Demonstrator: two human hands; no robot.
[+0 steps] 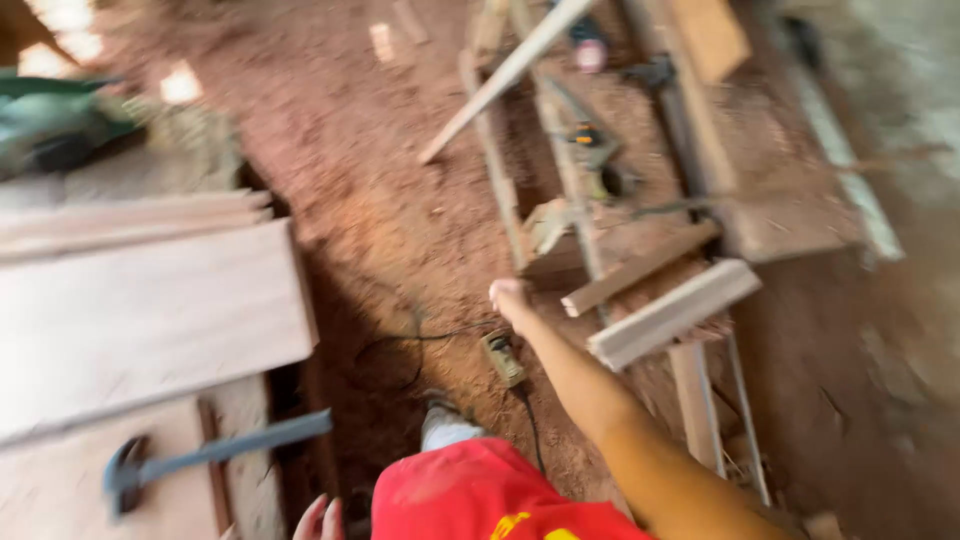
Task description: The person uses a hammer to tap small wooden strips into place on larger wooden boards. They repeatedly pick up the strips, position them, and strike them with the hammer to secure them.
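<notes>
Sawdust floor (350,200) fills our head view; our right hand (508,296) stretches out, fingers curled, empty, just beside a wooden batten (640,268) on the cluttered frame; our left hand (320,520) barely shows, its state unclear, near a hammer (200,455) lying on boards (150,320).

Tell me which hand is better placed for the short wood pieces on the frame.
Right, probably. The right hand is stretched out beside the short wood pieces; the left hand sits low near the hammer.

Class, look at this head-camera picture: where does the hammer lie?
The hammer lies at the lower left of the head view, on the pale wooden board, just below the wide plank and up-left of the left hand.
</notes>
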